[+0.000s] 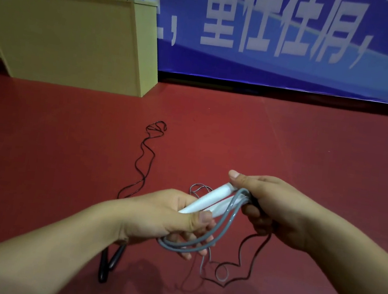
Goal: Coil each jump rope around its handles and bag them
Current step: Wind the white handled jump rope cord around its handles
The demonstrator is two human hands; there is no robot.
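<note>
My left hand (pixel 166 214) grips the near end of two white handles (pixel 208 199) held side by side. My right hand (pixel 276 209) pinches their far end, where the grey rope (pixel 223 224) comes out. Two loops of that grey rope hang below the handles and under my left fingers, and the rest trails down to the red floor. A second jump rope lies on the floor: its black handles (pixel 111 263) sit below my left forearm, and its thin black cord (pixel 142 162) snakes away to a small tangle farther off. No bag is in view.
A tan wooden box (pixel 74 39) stands on the red floor (pixel 312 142) at the back left. A blue banner with white characters (pixel 277 34) covers the back wall. A thin dark cord (pixel 246 264) loops on the floor under my right hand.
</note>
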